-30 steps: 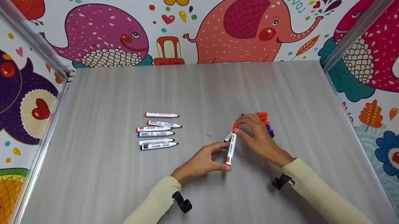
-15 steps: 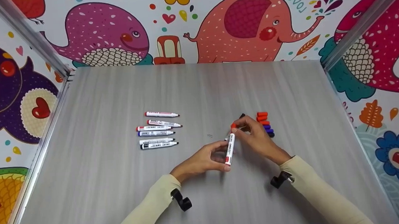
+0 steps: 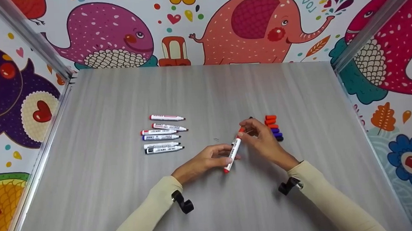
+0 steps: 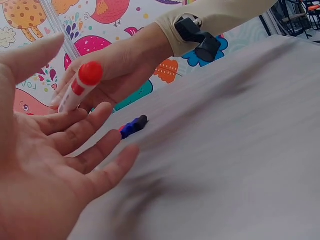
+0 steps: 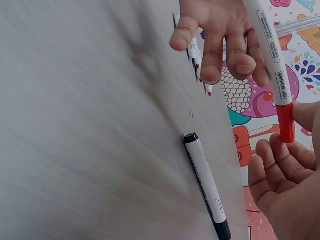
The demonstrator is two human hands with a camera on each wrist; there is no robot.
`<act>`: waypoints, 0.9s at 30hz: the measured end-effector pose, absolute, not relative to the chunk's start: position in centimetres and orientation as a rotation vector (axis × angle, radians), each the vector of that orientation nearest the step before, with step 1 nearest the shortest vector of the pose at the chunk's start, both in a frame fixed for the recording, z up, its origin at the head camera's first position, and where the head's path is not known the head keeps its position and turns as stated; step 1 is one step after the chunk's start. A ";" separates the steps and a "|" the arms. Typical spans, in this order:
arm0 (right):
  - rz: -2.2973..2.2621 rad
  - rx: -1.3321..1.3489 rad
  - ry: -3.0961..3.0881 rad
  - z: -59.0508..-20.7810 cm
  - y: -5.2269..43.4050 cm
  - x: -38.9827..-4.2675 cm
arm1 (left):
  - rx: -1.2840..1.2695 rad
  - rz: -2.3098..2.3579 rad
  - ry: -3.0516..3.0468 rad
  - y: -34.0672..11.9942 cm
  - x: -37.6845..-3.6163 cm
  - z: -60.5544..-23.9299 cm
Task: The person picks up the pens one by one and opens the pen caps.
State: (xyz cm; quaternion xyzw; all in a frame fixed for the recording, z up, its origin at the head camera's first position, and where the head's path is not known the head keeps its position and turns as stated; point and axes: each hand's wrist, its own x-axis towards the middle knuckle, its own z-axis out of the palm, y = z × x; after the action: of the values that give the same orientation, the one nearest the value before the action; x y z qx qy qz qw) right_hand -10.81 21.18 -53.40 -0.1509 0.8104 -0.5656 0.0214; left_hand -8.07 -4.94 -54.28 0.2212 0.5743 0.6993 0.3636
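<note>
My right hand (image 3: 266,144) pinches the red cap (image 5: 286,122) of a white marker (image 3: 234,151) between thumb and fingers. The marker slants above the table, its red end (image 4: 91,73) toward me. My left hand (image 3: 205,162) is around its lower part, thumb on the near side, fingers behind. In the left wrist view the left fingers (image 4: 95,150) are spread and loosely bent, the marker near the index fingertip and the thumb apart from it. A white marker with a black cap (image 5: 205,180) lies on the table below the right hand, mostly hidden in the head view.
Several uncapped white markers (image 3: 161,137) lie in a loose column left of centre, tips pointing right. Several red, blue and black caps (image 3: 274,127) lie in a column beyond the right hand. Small dark pen strokes (image 3: 216,139) mark the table. Patterned walls (image 3: 113,31) enclose it.
The marker's red lower end has swung left and the marker slants more. My left hand's thumb has shifted up along the marker from its end. The right hand keeps its pinch on the cap.
</note>
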 end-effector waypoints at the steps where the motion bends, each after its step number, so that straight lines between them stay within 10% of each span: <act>1: -1.739 -0.475 2.528 -53.4 21.1 -10.8 | 0.562 1.801 1.491 -5.0 -8.2 -54.2; 27: -1.583 -0.787 2.741 -54.8 21.3 -10.6 | 0.608 1.489 2.153 -4.3 -10.3 -53.3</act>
State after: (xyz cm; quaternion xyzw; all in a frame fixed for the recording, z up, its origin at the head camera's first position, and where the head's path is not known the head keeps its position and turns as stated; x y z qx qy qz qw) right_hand -10.63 21.29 -54.79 -0.2407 0.8389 -0.4844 -0.0601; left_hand -10.34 -4.27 -53.34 0.2204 0.7806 0.5398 0.2252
